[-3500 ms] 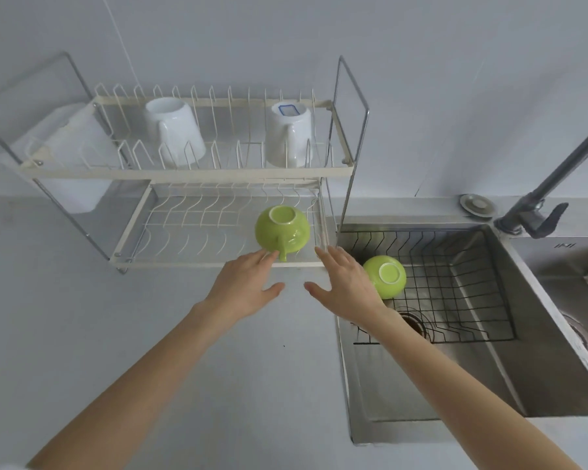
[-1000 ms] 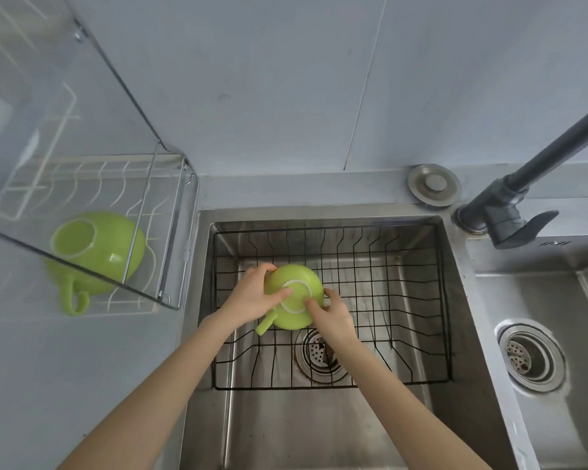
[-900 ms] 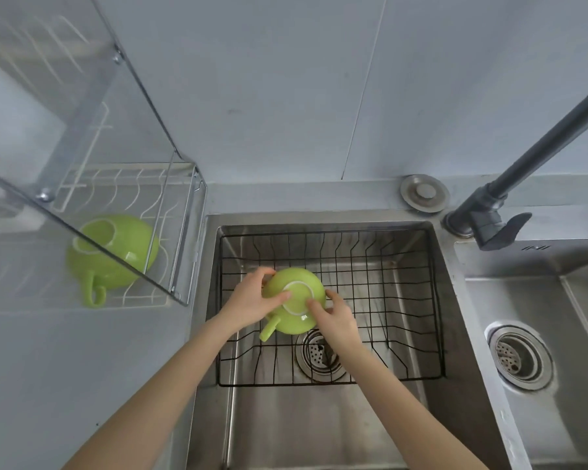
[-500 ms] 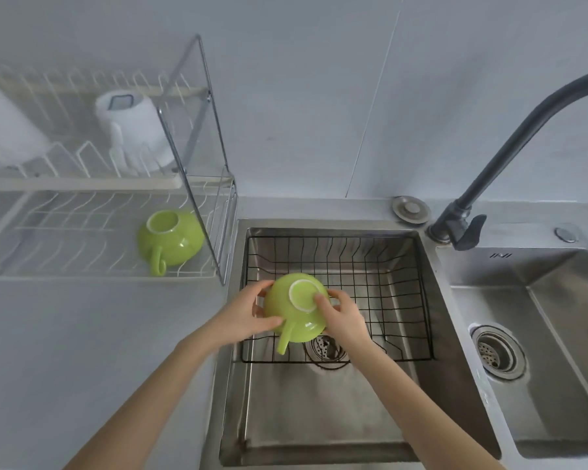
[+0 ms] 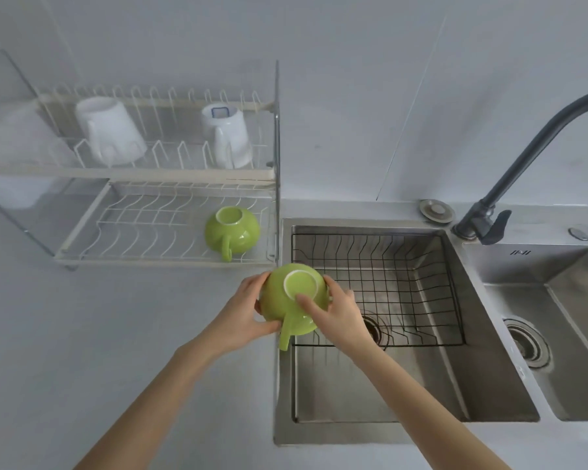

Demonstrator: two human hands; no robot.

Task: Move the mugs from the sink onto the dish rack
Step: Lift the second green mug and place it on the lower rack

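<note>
Cradling the upturned green mug (image 5: 294,301) between left hand (image 5: 243,315) and right hand (image 5: 340,313) for steadiness, carrying toward the dish rack (image 5: 163,228) at ten o'clock.

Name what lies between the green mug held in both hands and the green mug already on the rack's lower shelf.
Head view: only the lower shelf's front rail and a bare strip of countertop separate the held mug from the racked mug.
</note>
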